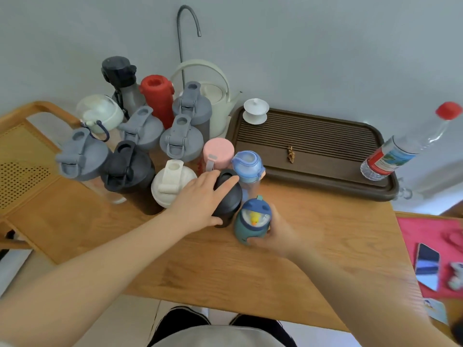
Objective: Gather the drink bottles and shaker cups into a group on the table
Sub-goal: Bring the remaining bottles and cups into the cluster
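Domestic tea corner in a home. Evidence: wooden tabletop [275, 259] carrying a slatted dark tea tray [313, 156], white lidded tea cup [256, 110], white kettle [215, 101] under a gooseneck water spout [186, 18]. Also a rattan-backed chair [22, 156] and phone [427, 265] on red cloth [431, 229].

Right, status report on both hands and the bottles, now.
Left hand grips black shaker. Right hand holds duck bottle beside group. Water bottle alone on tea tray. Nothing blocking.
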The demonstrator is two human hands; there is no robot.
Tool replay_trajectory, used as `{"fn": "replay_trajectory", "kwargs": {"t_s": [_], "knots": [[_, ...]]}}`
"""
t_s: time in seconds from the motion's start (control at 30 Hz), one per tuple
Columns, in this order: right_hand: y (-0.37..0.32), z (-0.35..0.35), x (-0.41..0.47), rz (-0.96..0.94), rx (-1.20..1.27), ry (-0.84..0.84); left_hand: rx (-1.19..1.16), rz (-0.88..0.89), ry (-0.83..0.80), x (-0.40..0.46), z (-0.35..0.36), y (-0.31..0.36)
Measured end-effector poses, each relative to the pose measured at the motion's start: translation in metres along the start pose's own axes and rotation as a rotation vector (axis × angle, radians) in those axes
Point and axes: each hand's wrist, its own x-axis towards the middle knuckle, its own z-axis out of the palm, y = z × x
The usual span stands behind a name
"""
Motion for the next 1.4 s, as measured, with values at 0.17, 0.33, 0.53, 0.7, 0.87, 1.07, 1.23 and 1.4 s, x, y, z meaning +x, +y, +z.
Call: {"fn": "replay_trajectory", "kwargs": {"t_s": [0.17,0.33,0.53,0.7,0.87,1.07,1.23,1.4], "knots": [[-0.01,0.009,0.002,0.069,0.087,0.138,-0.031,0.107,-0.024,0.001,-0.004,-0.016],[-0.016,0.017,0.004,0.101,0.124,0.244,-0.021,0.145,0.003,0.001,0.0,-0.019],[-0.025,0.019,0.007,0.158,0.106,0.275,-0.068,0.135,0.04,-0.005,0.004,-0.02],[-0.021,0.019,0.008,0.157,0.061,0.27,-0.007,0.127,0.073,-0.009,0.011,-0.02],[-0.016,0.017,0.008,0.196,0.092,0.22,-0.046,0.084,0.038,-0.022,0.013,-0.019],[-0.05,0.019,-0.014,-0.071,-0.33,0.596,-0.105,0.145,0.374,-0.051,0.004,-0.051],[-0.12,0.065,0.008,-0.524,-0.539,0.53,0.008,-0.014,0.487,-0.081,-0.007,-0.109],[-0.185,0.143,0.047,-0.542,-0.752,0.342,0.002,-0.13,0.387,-0.109,-0.026,-0.168]]}}
